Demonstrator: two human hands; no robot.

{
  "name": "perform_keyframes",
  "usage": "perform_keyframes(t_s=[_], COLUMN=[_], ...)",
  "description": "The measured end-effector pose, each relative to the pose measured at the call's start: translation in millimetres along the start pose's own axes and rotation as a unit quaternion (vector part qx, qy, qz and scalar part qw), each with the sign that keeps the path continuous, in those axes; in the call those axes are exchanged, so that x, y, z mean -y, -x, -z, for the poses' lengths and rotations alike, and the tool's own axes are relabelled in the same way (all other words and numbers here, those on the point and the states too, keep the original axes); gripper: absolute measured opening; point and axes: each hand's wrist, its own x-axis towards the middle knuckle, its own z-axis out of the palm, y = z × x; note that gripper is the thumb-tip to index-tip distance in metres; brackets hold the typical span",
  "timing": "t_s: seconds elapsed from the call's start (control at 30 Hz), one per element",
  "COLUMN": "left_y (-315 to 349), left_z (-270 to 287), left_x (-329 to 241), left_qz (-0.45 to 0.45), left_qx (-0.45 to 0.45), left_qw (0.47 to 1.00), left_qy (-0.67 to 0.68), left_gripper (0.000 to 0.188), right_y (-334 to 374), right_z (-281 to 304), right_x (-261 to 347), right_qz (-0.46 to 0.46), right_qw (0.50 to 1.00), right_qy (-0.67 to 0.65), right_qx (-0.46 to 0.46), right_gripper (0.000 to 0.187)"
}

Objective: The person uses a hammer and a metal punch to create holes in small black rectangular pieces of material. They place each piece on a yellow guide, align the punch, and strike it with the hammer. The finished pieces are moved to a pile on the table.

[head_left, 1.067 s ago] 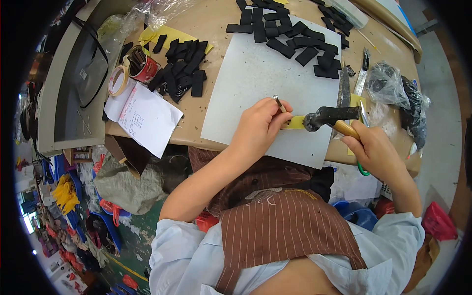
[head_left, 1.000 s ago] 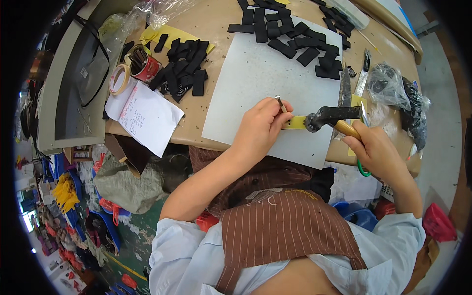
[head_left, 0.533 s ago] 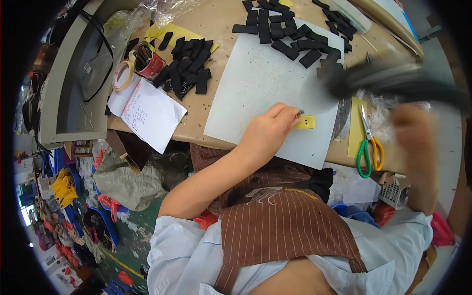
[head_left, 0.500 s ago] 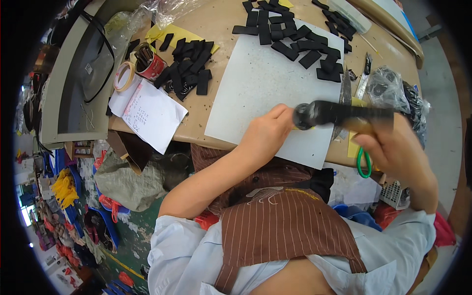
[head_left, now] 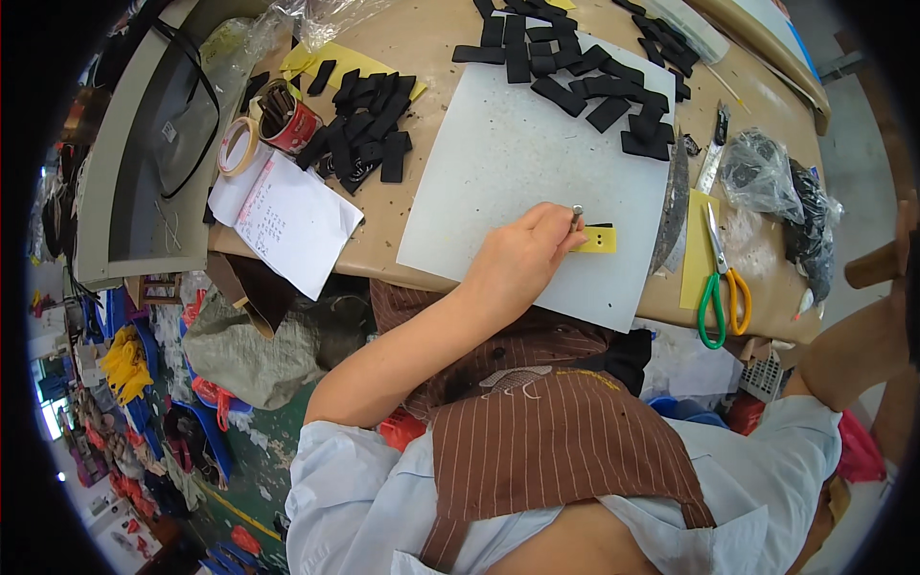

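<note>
The left hand [head_left: 517, 264] is pinching a small metal punch [head_left: 576, 215] upright on the yellow strip [head_left: 599, 240], steadying it on the white cutting board [head_left: 517, 163], while the right hand [head_left: 906, 278], fingers hidden, is lifting a wooden handle [head_left: 877, 268].

The cutting mat [head_left: 522, 163] is white. The small strip [head_left: 598, 239] on it is yellow. The cut pieces [head_left: 585, 81] are black. The scissors [head_left: 721, 287] have green and orange handles. The tin [head_left: 290, 120] is red. The apron [head_left: 546, 455] is brown with thin white stripes.
</note>
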Motion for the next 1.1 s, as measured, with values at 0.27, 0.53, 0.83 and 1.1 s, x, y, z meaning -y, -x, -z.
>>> perform_keyframes(t_s=[0.27, 0.53, 0.83, 1.1], left_y=[6.9, -27.2, 0.2, 2.5], left_z=[-6.6, 19.4, 12.7, 15.5], left_x=[1.4, -6.8, 0.2, 11.2], left_qz=[0.049, 0.306, -0.04, -0.032], left_qx=[-0.005, -0.108, 0.049, 0.014], left_qw=[0.997, 0.791, 0.993, 0.991], left_qy=[-0.052, 0.519, -0.101, -0.13], left_gripper=[0.021, 0.016, 0.031, 0.032], right_y=[34.8, 129.5, 65.5, 30.6], right_z=[-57.6, 17.4, -136.5, -148.6], right_x=[-66.8, -168.4, -150.2, -178.1], right_qz=[-0.064, -0.202, 0.145, 0.239], right_qw=[0.932, 0.858, 0.934, 0.929], right_qy=[0.29, 0.462, 0.303, 0.267], right_qx=[0.207, -0.098, 0.118, 0.086], right_gripper=[0.019, 0.026, 0.044, 0.027])
